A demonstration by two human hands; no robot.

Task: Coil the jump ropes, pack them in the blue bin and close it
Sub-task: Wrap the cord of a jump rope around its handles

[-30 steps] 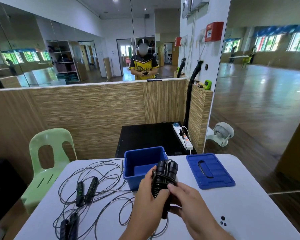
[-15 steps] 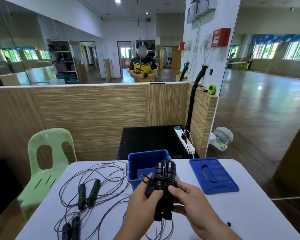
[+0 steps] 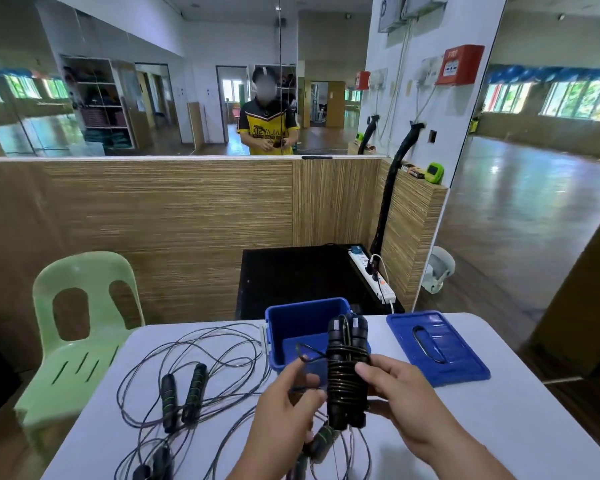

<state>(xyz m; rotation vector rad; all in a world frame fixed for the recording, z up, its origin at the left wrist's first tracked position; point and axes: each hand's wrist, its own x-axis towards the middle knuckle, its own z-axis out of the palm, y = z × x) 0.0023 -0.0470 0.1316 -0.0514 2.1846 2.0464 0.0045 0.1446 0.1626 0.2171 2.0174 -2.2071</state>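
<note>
My right hand (image 3: 400,393) grips a coiled jump rope (image 3: 346,372): two black handles side by side with thin cord wound round their middle. My left hand (image 3: 284,396) pinches the loose cord end, which loops up at its fingertips. The open blue bin (image 3: 305,327) stands on the white table (image 3: 499,427) just behind the bundle. Its blue lid (image 3: 437,346) lies flat to the right. More uncoiled jump ropes (image 3: 184,389) with black handles sprawl on the left half of the table, and another handle (image 3: 321,441) lies under my hands.
A light green plastic chair (image 3: 80,327) stands at the table's left. Behind the table are a black low cabinet (image 3: 302,275) with a white power strip (image 3: 371,275), a wooden partition and a wall mirror.
The bundle has stayed in front of the bin while my left hand has drawn the cord end out to the left of the handles. The view has tilted slightly upward.
</note>
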